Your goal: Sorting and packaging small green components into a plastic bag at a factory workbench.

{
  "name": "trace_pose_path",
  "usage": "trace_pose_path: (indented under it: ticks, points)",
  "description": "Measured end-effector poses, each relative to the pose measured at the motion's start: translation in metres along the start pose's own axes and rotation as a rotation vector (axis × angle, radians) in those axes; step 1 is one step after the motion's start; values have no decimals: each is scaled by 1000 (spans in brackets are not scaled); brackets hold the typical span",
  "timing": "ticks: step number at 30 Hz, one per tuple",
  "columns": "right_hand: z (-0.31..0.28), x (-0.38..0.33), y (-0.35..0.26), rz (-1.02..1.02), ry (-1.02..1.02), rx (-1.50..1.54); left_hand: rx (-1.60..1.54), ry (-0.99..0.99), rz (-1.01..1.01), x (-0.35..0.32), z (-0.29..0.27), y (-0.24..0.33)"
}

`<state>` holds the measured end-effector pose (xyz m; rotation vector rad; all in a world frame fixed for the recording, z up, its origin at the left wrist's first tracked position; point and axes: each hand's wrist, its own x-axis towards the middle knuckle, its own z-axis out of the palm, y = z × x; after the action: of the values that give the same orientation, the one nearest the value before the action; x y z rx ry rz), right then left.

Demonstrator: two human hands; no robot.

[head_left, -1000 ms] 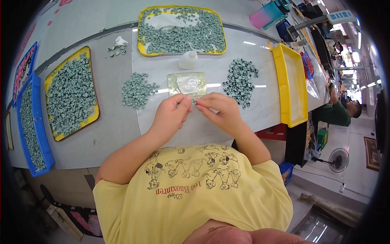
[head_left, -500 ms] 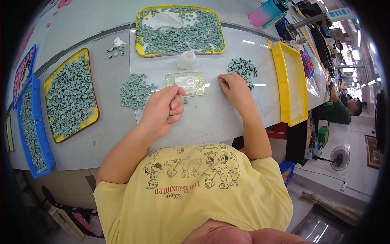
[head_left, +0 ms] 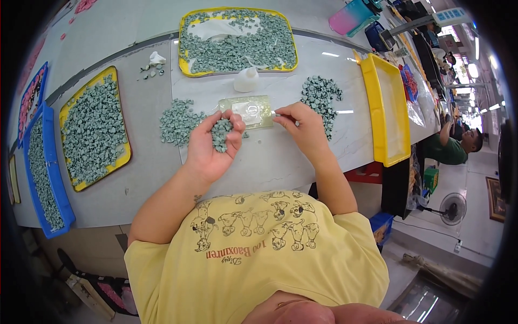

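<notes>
My left hand (head_left: 211, 141), palm turned up, has its fingers curled round a handful of small grey-green pieces (head_left: 220, 135). Beside it lies a loose pile of the same pieces (head_left: 179, 122). My right hand (head_left: 300, 121) pinches thumb against fingers at the right edge of a flat yellowish pad (head_left: 226, 104); a tiny pale thing shows at the fingertips, too small to name. The pad has a whitish patch (head_left: 251, 110) in its middle. Behind it stands a white squeeze bottle (head_left: 246, 81). Another pile of green pieces (head_left: 322, 92) lies beyond my right hand.
Yellow-rimmed trays of green pieces stand at the back (head_left: 291, 60) and left (head_left: 128, 154). Far left is a blue bin (head_left: 60, 208). At right is a yellow tray (head_left: 376, 129); a tumbler (head_left: 350, 19) stands behind. A person in green (head_left: 448, 146) sits far right.
My left hand has turned palm up, showing the pieces in it. My right hand has moved left from the right-hand pile to the pad's edge.
</notes>
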<state>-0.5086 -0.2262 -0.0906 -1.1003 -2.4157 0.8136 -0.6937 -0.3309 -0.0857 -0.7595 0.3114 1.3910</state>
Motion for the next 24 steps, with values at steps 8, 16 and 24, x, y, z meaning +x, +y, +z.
trace_pose_path:
  ticks: [8, 16, 24]
  points:
    - [7, -6, 4, -234, 50, -183, 608, 24, -15, 1, -15, -3]
    - [15, -8, 13, -438, 40, -386, 716, -37, 88, -4, -12, -3]
    - [19, 1, -6, -347, 206, -111, 805, -136, 161, -4, -17, 0]
